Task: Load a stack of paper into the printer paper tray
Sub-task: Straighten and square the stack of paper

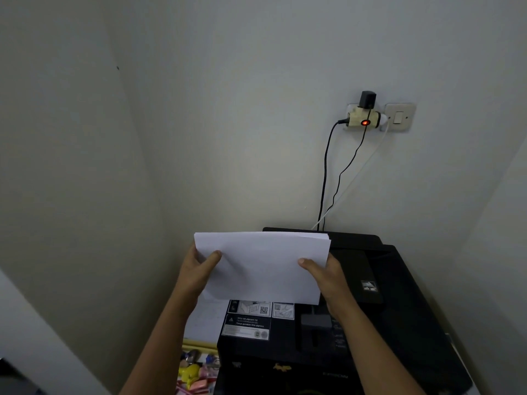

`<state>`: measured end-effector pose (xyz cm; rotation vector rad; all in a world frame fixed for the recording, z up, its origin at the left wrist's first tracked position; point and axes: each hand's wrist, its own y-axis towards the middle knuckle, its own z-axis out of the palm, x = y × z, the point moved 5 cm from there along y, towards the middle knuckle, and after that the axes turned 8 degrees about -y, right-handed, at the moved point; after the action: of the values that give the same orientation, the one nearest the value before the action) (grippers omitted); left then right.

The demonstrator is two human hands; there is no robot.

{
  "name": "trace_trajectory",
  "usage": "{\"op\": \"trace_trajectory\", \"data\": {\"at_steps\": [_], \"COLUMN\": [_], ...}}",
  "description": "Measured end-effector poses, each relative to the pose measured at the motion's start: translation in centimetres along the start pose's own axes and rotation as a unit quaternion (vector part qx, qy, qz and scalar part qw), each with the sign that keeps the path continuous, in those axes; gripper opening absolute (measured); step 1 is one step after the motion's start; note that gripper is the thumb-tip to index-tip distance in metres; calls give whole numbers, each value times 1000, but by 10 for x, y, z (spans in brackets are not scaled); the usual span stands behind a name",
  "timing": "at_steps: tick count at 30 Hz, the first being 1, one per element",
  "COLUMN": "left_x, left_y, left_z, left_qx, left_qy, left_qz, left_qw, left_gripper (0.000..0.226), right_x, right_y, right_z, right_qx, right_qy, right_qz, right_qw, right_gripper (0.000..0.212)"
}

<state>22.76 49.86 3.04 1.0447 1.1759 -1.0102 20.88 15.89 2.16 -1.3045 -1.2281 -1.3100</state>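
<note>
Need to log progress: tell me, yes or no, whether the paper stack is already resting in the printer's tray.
No: both the left hand and right hand grip the paper stack by its sides, held up above the black printer.

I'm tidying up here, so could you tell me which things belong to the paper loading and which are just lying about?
For the job: paper stack, printer, left hand, right hand.

Lying about: wall adapter, light switch, cables, yellow toy.

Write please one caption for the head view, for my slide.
Both hands, left and right, hold a paper stack above a black printer.
</note>
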Motion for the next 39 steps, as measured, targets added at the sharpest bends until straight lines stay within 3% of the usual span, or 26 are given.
{"op": "trace_trajectory", "data": {"at_steps": [4, 9, 12, 15, 21, 24, 29, 35, 39], "left_x": [3, -1, -12, -16, -19, -10, 6, 26, 25], "left_y": [-3, -2, 1, -1, -22, -32, -34, -32, -33], "left_z": [3, 2, -4, -8, -7, -3, -6, -5, -3], "left_qx": [-6, 30, 77, 120, 71, 55, 55, 100, 98], "left_qy": [-5, 41, 44, 61, 85, 68, 49, 66, 76], "left_qz": [-8, -26, -9, 9, 69, 56, 13, -15, -3], "left_qw": [1000, 998, 996, 991, 991, 995, 997, 993, 992], "left_gripper": [51, 61, 52, 57, 40, 32, 34, 63, 57], "right_x": [-4, 5, 16, 22, 27, 26, 16, 2, 1], "right_y": [0, 3, 1, -1, -15, -19, -21, -22, -17], "right_z": [-1, -1, -6, -11, -5, 1, 2, -1, -10], "right_qx": [0, -14, -12, -5, 15, 13, -5, -4, 9], "right_qy": [-13, -20, -18, -19, -58, -66, -56, -61, -85], "right_qz": [0, 2, -15, -39, -75, -85, -75, -56, -46], "right_qw": [1000, 1000, 1000, 999, 995, 994, 996, 997, 995], "right_gripper": [26, 17, 25, 32, 37, 42, 41, 44, 42]}}
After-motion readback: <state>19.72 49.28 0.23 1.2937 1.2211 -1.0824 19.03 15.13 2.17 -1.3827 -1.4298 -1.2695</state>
